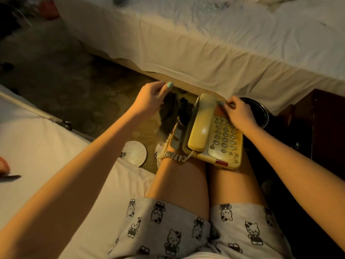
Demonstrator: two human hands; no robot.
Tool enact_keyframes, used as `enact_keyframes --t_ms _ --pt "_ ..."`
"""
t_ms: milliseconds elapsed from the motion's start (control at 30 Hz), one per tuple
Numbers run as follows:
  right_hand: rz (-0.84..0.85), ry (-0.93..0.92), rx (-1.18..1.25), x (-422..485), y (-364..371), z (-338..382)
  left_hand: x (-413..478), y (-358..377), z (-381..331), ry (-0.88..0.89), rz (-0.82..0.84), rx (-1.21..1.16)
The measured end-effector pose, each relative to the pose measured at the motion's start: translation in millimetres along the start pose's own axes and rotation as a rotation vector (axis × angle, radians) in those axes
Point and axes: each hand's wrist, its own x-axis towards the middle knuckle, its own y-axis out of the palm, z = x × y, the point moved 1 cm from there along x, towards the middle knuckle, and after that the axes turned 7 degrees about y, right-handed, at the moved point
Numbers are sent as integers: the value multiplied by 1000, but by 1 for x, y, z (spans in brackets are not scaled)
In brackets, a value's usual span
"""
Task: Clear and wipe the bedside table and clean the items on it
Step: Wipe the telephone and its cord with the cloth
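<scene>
Two hands apart, I see: left hand [149, 98] pinches limp, blurry dark cloth [169, 111]; right hand [239, 113] grips yellowed plastic telephone [214, 135].

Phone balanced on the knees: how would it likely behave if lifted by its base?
The phone looks like rigid plastic, probably light. Its handset only rests in the cradle, so tilting may drop it. The coiled cord hangs slack and would likely dangle or snag.

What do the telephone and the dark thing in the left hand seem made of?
The telephone: likely hard plastic, yellowed and dull, with a soft glare on the handset. The dark thing held by the left hand: probably soft cloth, matte; it hangs limp in folds.
</scene>
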Motion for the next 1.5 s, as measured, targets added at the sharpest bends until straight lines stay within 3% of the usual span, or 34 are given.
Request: enact_keyframes --t_ms 100,400,633,867,1000,1233,1500 --pt "-5 16 -12 -2 -1 0 -22 3 1 -62 -79 -140" --pt "-3 34 -40 -15 1 9 -83 15 5 25 57 249" --pt "-6 14 -19 -12 2 2 -80 30 9 -41 133 72" --pt "-9 -11 -19 -7 3 1 -72 15 9 137 397 284" --pt "-21 -8 20 -5 7 -1 -80 19 20 165 350 259" --pt "-31 -26 19 0 9 -3 -99 45 34 10 249 143" --pt "-49 -31 -5 2 8 -6 -82 57 37 98 222 381"
